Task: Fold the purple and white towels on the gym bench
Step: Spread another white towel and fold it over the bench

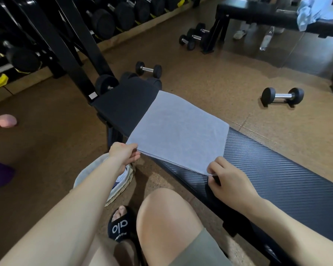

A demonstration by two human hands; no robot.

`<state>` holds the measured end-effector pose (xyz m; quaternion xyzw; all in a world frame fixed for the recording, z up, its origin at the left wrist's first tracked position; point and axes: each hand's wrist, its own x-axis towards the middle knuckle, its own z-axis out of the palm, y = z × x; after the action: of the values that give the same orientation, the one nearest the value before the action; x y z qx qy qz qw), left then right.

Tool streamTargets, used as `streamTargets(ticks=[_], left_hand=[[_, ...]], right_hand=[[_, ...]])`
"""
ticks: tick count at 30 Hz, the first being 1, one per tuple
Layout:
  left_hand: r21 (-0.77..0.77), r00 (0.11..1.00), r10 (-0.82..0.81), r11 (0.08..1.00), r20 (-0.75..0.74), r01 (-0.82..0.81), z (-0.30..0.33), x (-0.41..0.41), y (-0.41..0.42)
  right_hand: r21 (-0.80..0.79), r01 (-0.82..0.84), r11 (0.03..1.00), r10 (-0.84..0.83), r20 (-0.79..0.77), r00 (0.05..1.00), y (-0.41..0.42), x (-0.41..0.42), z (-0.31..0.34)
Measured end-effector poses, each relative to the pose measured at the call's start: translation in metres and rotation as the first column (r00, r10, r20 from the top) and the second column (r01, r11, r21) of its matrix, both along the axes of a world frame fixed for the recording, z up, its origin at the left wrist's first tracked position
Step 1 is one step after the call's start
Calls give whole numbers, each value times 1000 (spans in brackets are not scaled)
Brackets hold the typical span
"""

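Note:
A pale purple-grey towel lies folded in layers and flat across the black gym bench, its near edge hanging slightly off the bench side. My left hand pinches the towel's near left corner. My right hand pinches the near right corner, fingers curled over the bench pad. No white towel shows on this bench.
A woven basket with cloth in it stands on the floor under my left forearm. Dumbbells lie on the floor beyond the bench. A dumbbell rack fills the far left. Another bench with a light cloth stands at the back right.

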<state>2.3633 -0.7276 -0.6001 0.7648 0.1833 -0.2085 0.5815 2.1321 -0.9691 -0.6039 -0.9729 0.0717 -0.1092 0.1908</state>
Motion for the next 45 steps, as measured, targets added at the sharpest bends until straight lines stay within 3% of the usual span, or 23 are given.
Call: streamTargets(ticks=[6, 12, 16, 18, 22, 27, 33, 42, 45], left_hand=[[17, 999, -20, 1000, 27, 19, 10, -6, -11], [202, 979, -114, 976, 171, 78, 12, -4, -12], [244, 975, -128, 966, 181, 82, 8, 2, -7], [221, 981, -113, 972, 156, 77, 10, 3, -6], [32, 998, -64, 997, -8, 64, 16, -12, -15], [101, 997, -55, 994, 58, 49, 11, -21, -27], [115, 995, -97, 989, 13, 95, 9, -18, -22], [109, 992, -122, 987, 24, 119, 4, -13, -20], [87, 992, -123, 989, 9, 122, 2, -11, -18]], right_hand=[[-30, 12, 999, -14, -49, 999, 5, 6, -1], [-71, -37, 997, 32, -72, 997, 3, 10, 4], [-122, -86, 989, 80, -57, 995, 7, 13, 7], [-146, -99, 984, 93, -49, 994, 8, 15, 7], [-227, -134, 965, 118, -82, 990, 9, 18, 5], [-315, -207, 926, 173, -132, 976, 12, 19, 6], [-410, -281, 868, 233, -164, 959, 14, 17, 8], [-364, -227, 903, 226, -46, 973, 16, 15, 15], [-365, -246, 898, 233, -80, 969, 18, 13, 9]])
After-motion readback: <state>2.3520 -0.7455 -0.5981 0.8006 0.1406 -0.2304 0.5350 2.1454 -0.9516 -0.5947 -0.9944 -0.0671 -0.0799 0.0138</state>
